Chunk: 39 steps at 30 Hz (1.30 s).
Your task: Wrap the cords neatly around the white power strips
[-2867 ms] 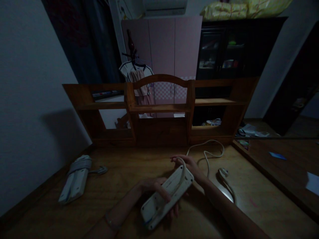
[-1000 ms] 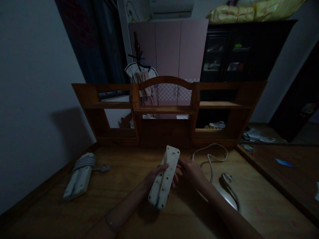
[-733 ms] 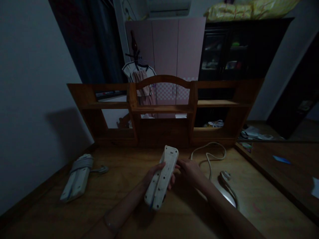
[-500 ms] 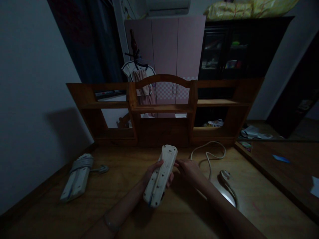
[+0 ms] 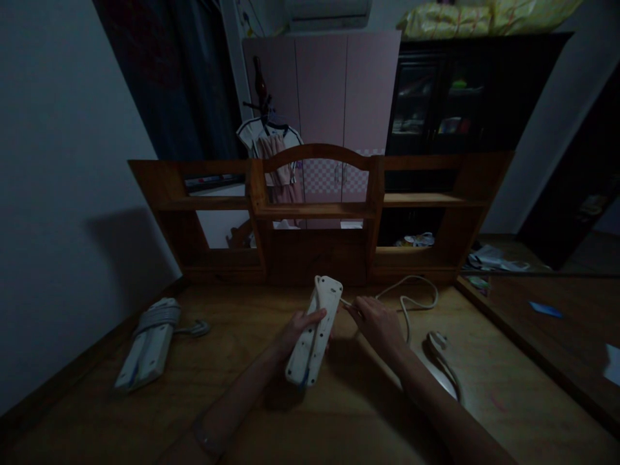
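My left hand [image 5: 295, 328] grips a white power strip [image 5: 314, 329] above the wooden desk [image 5: 252, 413], tilted with its far end raised. To its right, my right hand [image 5: 380, 323] is closed on the strip's white cord [image 5: 411, 300] close to the strip's far end. The cord loops away to the right and ends in a plug [image 5: 434, 340] lying on the desk. The room is dim.
A second power strip [image 5: 148, 342] with its cord wound round it lies at the desk's left, near the wall. A wooden shelf unit [image 5: 314, 213] stands along the back of the desk. Papers lie on a darker surface [image 5: 557, 323] to the right.
The strip has been turned from lying flat across both hands to an upright tilt in my left hand. My right hand has moved up along the cord toward the strip's far end.
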Motion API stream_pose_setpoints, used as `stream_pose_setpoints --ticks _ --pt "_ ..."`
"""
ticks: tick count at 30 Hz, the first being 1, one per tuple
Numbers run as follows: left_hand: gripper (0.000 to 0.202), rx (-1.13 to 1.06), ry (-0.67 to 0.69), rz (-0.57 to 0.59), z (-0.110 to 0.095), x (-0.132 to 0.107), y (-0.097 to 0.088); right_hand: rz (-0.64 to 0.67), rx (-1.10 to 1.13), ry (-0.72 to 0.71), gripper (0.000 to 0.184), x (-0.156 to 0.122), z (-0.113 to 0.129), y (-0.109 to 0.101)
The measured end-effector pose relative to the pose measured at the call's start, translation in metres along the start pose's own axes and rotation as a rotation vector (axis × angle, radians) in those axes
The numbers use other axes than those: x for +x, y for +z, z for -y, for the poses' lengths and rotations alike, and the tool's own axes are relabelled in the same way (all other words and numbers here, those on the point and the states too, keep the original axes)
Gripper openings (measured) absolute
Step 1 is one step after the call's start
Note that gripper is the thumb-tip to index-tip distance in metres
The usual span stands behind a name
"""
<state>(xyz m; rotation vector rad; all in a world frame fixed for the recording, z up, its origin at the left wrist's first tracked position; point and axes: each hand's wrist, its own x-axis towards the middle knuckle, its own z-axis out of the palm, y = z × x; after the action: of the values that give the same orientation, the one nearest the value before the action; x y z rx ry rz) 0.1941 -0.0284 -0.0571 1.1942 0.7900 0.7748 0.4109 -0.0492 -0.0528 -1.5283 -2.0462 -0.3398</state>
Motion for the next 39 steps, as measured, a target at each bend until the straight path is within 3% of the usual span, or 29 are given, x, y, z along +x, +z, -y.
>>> stream_pose_setpoints --ticks 10,16,20,26,31,36,39 --pt "0.043 0.307 0.161 -0.308 -0.013 0.000 -0.016 -0.045 0.060 -0.144 0.025 0.004 0.004 -0.001" --pt "0.052 0.926 0.274 -0.653 -0.024 -0.002 -0.033 0.003 0.096 -0.131 0.021 -0.002 0.005 0.000" --pt "0.053 1.289 0.255 -0.754 -0.020 0.001 -0.033 -0.033 0.035 -0.163 0.023 -0.007 0.009 0.003" --pt "0.058 1.533 0.246 -0.690 -0.006 0.003 -0.016 -0.201 -0.008 -0.265 0.024 -0.010 0.011 -0.006" --pt "0.064 1.633 0.235 -0.553 0.005 0.001 -0.003 -0.309 0.019 -0.335 0.028 -0.008 0.011 -0.023" --pt "0.069 1.646 0.311 -0.388 0.009 -0.001 0.000 -0.279 0.061 -0.345 0.029 -0.006 0.003 -0.031" --pt "0.071 1.661 0.425 -0.290 0.008 -0.006 0.002 -0.240 0.121 -0.327 0.031 -0.003 -0.005 -0.036"
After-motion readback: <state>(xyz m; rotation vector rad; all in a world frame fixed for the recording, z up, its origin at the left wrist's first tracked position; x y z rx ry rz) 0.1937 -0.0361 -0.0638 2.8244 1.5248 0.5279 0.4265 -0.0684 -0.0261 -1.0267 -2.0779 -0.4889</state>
